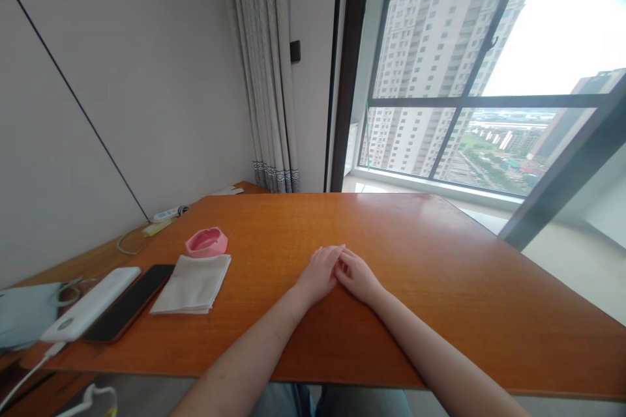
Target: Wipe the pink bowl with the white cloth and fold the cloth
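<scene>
My left hand and my right hand rest together on the wooden table, touching at the fingers. The left fingers stretch forward and lie against the fingers of the other hand. On the right hand, the fingers are curled inward, and no object shows in them. The palms and some fingertips are hidden. To the left of my hands lies a folded light-coloured cloth, the thing nearest to them. A pink faceted dish, like an ashtray, stands just behind the cloth.
At the left lie a black phone and a white power bank with a cable plugged in. A pale blue pouch sits beyond them. Near the wall is a power strip. Behind the table are a curtain and a window.
</scene>
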Demonstrator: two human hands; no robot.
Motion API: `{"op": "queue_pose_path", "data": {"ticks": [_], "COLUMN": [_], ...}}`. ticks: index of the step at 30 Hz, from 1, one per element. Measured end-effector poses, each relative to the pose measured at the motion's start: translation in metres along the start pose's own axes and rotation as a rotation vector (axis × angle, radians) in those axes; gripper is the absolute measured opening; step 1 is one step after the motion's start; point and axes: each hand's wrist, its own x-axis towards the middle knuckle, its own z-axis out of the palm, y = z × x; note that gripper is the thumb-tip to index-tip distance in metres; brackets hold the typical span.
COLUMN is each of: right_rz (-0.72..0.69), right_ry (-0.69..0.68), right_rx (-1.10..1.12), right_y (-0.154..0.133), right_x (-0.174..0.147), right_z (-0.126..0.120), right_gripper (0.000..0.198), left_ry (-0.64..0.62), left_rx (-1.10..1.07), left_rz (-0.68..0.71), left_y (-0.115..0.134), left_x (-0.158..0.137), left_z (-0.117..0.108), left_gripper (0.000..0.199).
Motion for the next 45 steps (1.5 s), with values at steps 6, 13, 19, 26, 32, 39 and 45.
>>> {"op": "queue_pose_path", "data": {"ticks": [6,13,19,26,32,39,45], "right_rz": [0.054,0.252,0.18,0.186,0.163,0.169,0.172], "right_ry": [-0.151,-0.112,-0.154,-0.12,-0.129,-0.138,-0.13], "right_rx": [0.026,-0.193,-0.095,-0.057,-0.025,-0.038,-0.035], "right_y": [-0.008,-0.016,-0.01,-0.012,-0.014,-0.014,-0.013], "right_x": [0.014,0.037,0.028,0.028,0.027,0.027,0.027], "right_z": [0.007,0.05,0.045,0.041,0.038,0.038,0.039], "right_gripper": [0.022,0.025,0.023,0.022,0.022,0.021,0.021], "left_ry": [0.036,0.124,0.046,0.054,0.037,0.014,0.014], "left_rx": [-0.179,-0.179,-0.217,-0.242,-0.236,-0.208,-0.201], "left_rz": [-0.105,-0.246,-0.185,-0.185,-0.179,-0.178,-0.175], "left_y": [-0.014,-0.033,-0.03,-0.027,-0.026,-0.024,-0.023], "left_x": [-0.004,-0.003,-0.006,-0.006,-0.007,-0.008,-0.007], "left_z": [0.0,-0.005,-0.004,-0.004,-0.007,-0.011,-0.011], "left_gripper": [0.038,0.033,0.039,0.037,0.036,0.033,0.033]}}
